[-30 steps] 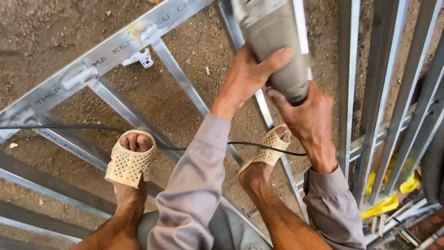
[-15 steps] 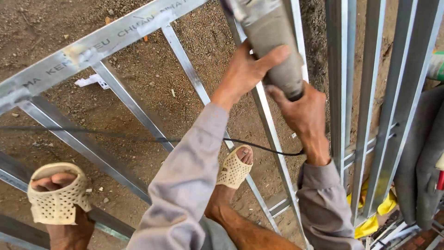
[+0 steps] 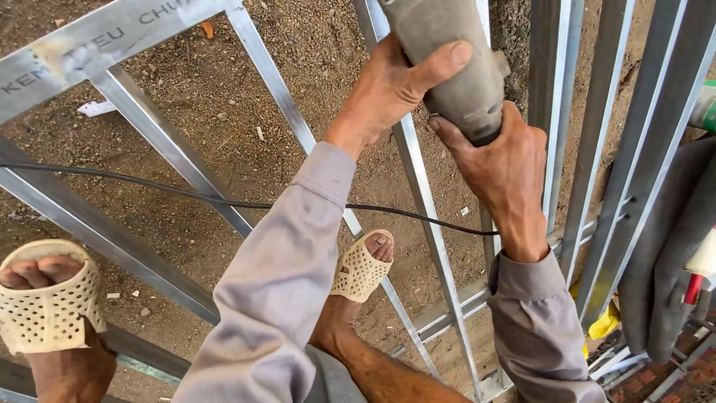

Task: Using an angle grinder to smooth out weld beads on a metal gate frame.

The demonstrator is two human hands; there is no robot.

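Gripping the grey power tool from both sides, the person is holding it at about one o'clock in the view, its top cut off by the upper edge; the left hand is wrapping the body from nine o'clock, thumb laid across the casing, while the right hand is cupping the butt end from five o'clock, fingers closed tight on it. Compared with a second ago, the grip is staying the same while the feet are stepping apart; the left sandal is now sitting at eight o'clock by the edge, the right sandal at six o'clock. The black cord is trailing across the steel frame bars over the dirt, suggesting repositioning along the frame.
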